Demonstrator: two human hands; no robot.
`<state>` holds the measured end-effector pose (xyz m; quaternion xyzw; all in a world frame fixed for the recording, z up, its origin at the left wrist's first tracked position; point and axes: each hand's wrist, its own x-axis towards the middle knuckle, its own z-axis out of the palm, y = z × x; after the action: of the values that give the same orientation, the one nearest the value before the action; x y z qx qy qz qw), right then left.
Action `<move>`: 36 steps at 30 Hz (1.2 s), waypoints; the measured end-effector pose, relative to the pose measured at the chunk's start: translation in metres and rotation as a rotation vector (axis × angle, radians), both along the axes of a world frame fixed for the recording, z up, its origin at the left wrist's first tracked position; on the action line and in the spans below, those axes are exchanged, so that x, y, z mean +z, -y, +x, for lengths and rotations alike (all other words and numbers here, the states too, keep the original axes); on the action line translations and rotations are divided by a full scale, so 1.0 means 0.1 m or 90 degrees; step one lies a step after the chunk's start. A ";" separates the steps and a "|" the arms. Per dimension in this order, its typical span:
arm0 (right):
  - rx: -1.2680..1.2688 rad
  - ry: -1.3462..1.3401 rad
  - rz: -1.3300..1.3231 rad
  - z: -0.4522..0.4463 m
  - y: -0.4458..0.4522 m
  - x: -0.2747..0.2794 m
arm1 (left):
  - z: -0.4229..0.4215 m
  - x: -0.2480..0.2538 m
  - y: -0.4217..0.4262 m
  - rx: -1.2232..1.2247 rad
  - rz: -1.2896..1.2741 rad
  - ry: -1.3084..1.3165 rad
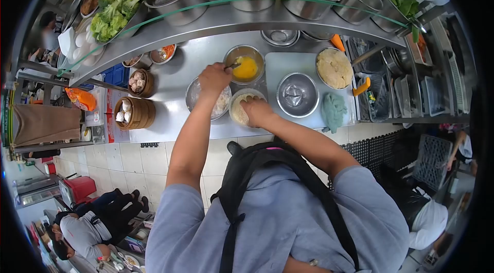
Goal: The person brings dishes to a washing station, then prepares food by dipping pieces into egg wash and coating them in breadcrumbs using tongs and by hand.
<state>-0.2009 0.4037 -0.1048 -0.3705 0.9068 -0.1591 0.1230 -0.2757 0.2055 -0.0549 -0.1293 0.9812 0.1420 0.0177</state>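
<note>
My left hand (215,78) is closed around the handle of a metal utensil (234,65), whose end is in the beaten egg (246,68) inside a steel bowl (231,54). Below that wrist sits a steel bowl (192,99) with whitish contents, partly covered by my forearm. My right hand (256,112) reaches into a bowl of pale crumbs (238,113), its fingers apart and touching them. Whether anything lies under those fingers is hidden. Right of it stands a steel bowl (284,105) with a shiny, seemingly bare inside.
A bowl of pale yellow mash (334,68) and a green cloth (334,111) lie to the right. Bamboo steamers (140,115) stand left. A glass-edged shelf (226,33) with steel pots and broccoli (116,10) overhangs the counter. Other people are at lower left and right.
</note>
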 end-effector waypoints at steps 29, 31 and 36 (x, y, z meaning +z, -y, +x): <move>-0.142 0.019 -0.149 -0.17 0.12 -0.39 | 1.46 0.04 0.56 0.202 0.411 -0.203; -0.149 0.050 -0.061 -0.11 0.16 -0.44 | 1.55 0.14 0.60 0.230 0.435 -0.172; -0.074 0.271 0.069 -0.26 0.25 -0.28 | 1.69 -0.18 0.72 0.255 0.430 -0.245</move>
<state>-0.2265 0.3786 -0.1325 -0.2687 0.8873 -0.1916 0.3221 -0.1072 0.1335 -0.0729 -0.2751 0.8208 0.4770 -0.1522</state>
